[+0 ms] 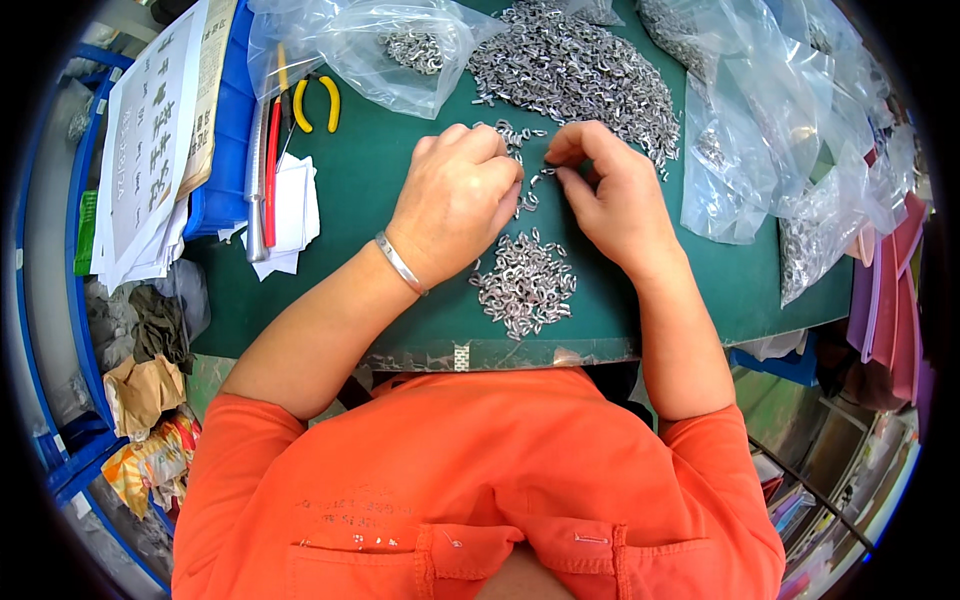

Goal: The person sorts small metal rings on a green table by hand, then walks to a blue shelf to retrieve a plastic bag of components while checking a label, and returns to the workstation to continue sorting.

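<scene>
My left hand (455,185) is closed, its fingers curled down over a thin scatter of small curved silver metal pieces (514,133) on the green tabletop; its fingertips are mostly hidden. Facing it, my right hand (615,195) pinches thumb and forefinger together at a small curved metal piece (547,171). Between my wrists and the table's near edge lies a small heap of metal pieces (525,284). Beyond both hands spreads a much larger pile of grey metal pieces (575,75).
Clear plastic bags (740,170) with metal pieces lie at the right; another bag (380,60) is at the far left. Yellow-handled pliers (318,103), a red pen-like tool (270,180) and white paper (293,215) lie beside a blue bin (220,190). Printed sheets (150,140) lean on it.
</scene>
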Motion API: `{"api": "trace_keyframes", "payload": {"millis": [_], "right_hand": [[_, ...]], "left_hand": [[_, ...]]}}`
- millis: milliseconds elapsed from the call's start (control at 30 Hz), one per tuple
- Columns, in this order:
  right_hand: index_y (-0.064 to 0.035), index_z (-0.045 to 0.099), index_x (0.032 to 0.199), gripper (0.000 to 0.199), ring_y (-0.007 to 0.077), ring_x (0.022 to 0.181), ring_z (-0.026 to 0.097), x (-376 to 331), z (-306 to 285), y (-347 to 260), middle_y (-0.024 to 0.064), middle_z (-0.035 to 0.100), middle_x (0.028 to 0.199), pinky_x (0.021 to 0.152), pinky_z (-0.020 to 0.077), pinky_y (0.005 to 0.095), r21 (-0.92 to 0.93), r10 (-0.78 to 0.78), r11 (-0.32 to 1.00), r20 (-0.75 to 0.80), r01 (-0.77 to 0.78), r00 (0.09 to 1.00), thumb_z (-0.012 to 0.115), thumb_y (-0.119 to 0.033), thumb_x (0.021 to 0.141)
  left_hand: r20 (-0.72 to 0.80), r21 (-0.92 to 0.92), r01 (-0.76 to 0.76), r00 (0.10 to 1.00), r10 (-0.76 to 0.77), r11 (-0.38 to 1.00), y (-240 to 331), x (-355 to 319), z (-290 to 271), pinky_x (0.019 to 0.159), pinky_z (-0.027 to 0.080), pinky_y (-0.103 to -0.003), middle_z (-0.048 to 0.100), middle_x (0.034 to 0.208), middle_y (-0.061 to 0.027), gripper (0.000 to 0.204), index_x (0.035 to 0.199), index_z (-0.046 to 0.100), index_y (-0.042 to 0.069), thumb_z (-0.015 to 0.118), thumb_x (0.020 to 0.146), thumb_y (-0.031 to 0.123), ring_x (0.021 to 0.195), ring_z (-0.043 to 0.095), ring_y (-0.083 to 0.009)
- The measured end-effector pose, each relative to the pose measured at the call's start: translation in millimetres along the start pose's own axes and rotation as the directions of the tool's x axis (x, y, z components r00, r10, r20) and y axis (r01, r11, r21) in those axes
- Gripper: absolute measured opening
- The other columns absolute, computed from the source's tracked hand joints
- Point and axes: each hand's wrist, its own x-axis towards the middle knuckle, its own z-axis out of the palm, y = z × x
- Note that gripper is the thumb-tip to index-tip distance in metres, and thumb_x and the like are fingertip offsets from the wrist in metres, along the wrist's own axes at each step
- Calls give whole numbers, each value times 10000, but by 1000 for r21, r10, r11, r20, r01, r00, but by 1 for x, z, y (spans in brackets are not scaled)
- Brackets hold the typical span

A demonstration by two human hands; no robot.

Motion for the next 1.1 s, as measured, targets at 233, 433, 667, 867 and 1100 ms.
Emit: {"api": "trace_keyframes", "payload": {"millis": [233, 433, 667, 867, 1100], "right_hand": [[-43, 566, 904, 162, 329, 845, 611, -1, 0, -1, 123, 627, 842, 737, 487, 426, -133, -84, 987, 41, 89, 996, 625, 22, 769], [-44, 573, 930, 186, 330, 846, 611, -2, -4, -5, 128, 632, 863, 761, 493, 415, -68, -18, 997, 27, 20, 999, 620, 36, 769], [-47, 585, 923, 197, 308, 863, 601, -2, -6, -4, 116, 638, 861, 761, 492, 411, -139, -63, 988, 59, 71, 996, 645, 24, 750], [-67, 602, 896, 197, 288, 846, 595, 0, -1, -3, 80, 637, 842, 718, 466, 395, -123, -257, 956, 71, 265, 964, 636, 43, 736], [-59, 609, 883, 177, 294, 804, 598, 1, 2, -6, 97, 620, 834, 697, 467, 393, -68, -239, 969, 7, 239, 971, 617, 62, 754]], "left_hand": [[11, -9, -21, 1000, 21, 1000, 1, 1, 0, 714, 413, -360, 573, 852, -32, 165, 837, 662, 81, 730, 697, 27, 816, 561, -240], [-35, -195, 72, 996, -81, 978, -3, 0, -4, 706, 477, -298, 610, 922, -51, 163, 904, 668, 44, 695, 759, -25, 796, 613, -190], [253, -760, 484, 835, -488, 434, 1, 0, -12, 737, 545, -248, 664, 908, -68, 150, 1025, 662, -23, 640, 880, 4, 795, 661, -126], [498, -813, 583, 680, -539, -16, -2, 4, -18, 788, 566, -286, 675, 950, -113, 150, 1028, 643, -51, 646, 892, 13, 846, 686, -184], [492, -824, 566, 687, -535, -31, -1, 4, -22, 796, 578, -296, 682, 972, -142, 169, 1030, 645, -75, 654, 888, 15, 876, 698, -216]]}}
